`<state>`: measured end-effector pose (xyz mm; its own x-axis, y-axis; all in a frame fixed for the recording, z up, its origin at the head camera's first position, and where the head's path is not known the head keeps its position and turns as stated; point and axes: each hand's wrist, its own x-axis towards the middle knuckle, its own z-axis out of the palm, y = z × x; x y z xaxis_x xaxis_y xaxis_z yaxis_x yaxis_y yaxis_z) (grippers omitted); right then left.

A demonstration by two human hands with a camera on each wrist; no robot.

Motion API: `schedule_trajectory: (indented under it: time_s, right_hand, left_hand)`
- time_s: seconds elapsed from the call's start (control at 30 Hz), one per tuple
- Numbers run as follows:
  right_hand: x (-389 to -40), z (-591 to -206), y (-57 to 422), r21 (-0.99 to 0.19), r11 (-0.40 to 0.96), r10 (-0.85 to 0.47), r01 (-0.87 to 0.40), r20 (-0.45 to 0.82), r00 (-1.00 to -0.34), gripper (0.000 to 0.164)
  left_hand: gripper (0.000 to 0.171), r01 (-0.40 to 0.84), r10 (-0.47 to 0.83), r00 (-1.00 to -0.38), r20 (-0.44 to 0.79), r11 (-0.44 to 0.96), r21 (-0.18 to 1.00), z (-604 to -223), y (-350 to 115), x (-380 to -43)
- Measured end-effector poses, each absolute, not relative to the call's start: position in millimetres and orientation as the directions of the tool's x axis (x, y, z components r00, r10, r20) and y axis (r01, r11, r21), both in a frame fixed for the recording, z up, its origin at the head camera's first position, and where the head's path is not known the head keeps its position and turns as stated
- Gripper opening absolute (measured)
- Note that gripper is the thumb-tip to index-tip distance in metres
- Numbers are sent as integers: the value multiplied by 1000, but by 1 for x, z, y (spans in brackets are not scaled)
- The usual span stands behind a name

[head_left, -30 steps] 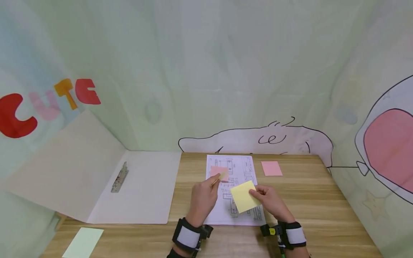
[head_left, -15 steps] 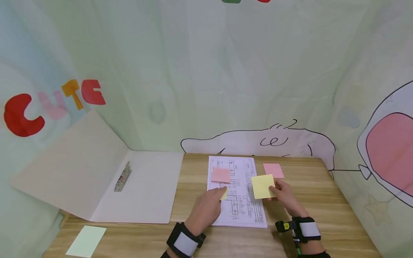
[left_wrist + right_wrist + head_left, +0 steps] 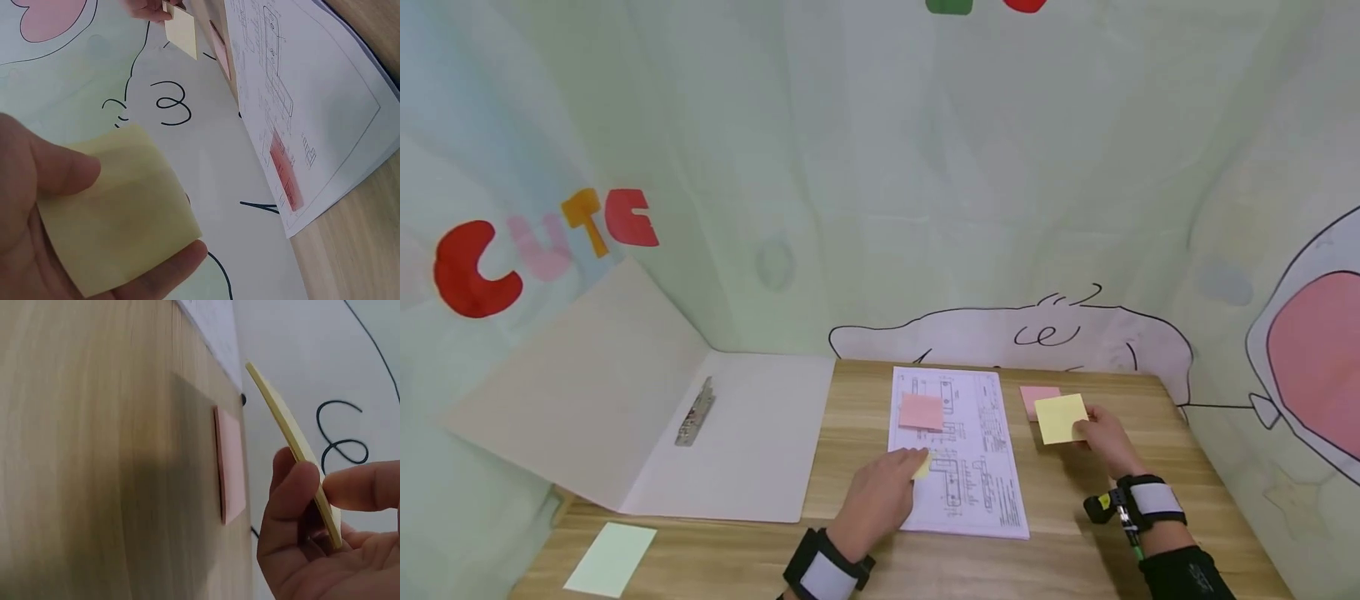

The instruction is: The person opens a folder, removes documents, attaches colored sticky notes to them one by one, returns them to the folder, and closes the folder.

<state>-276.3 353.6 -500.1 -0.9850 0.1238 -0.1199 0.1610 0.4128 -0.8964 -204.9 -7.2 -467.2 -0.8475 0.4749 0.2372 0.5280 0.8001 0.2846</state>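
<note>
Fingers, left hand point(image 3: 876, 493): pinching one yellow note point(image 3: 122, 212), thumb on its near face, fingers behind. In the head view only a corner of this note shows past the fingertips.

Fingers, right hand point(image 3: 1107, 442): gripping one yellow pad point(image 3: 1060, 419) by its edge between thumb and fingers; tilted, raised clear of the tabletop, its layered thickness visible from the right wrist.

Clock positions below are read in the head view, from the centre of the printed sheets point(image 3: 1000, 500).

Printed sheets: stack, line drawings on top, flat on the wood-grain table point(image 3: 1045, 567). Left hand at 8 o'clock, overlapping their edge; right hand at 3 o'clock, beyond them.

Pink note point(image 3: 921, 412): one, lying on the top sheet, toward 10 to 11 o'clock.

Pink pad point(image 3: 232, 469): one, flat on the table, 2 o'clock, partly hidden behind the yellow pad.

Folder point(image 3: 745, 450): one, open, 9 o'clock, cover raised at a slant; metal clip point(image 3: 696, 412) inside, near the fold.

Pale green paper point(image 3: 610, 560): one, 8 o'clock, on the table, just beside the folder's near side.

Backdrop point(image 3: 887, 167): pale green fabric, coloured letters at 10 o'clock.
</note>
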Motion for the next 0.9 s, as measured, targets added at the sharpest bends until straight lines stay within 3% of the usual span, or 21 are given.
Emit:
schedule_trajectory:
  time_s: [0.2, 0.73, 0.9]
  right_hand:
    - [-288, -505, 374, -893, 405, 177, 193, -131, -976, 50]
    - [-319, -514, 415, -883, 328, 327, 335, -227, -917, 58]
    - [-318, -515, 420, -774, 541, 350, 328, -147, -925, 55]
  left_hand:
    - [35, 539, 479, -839, 257, 797, 272, -471, -8, -203]
    - [35, 558, 502, -825, 259, 796, 233, -475, -7, -204]
    - [34, 546, 499, -834, 235, 807, 226, -475, -7, -203]
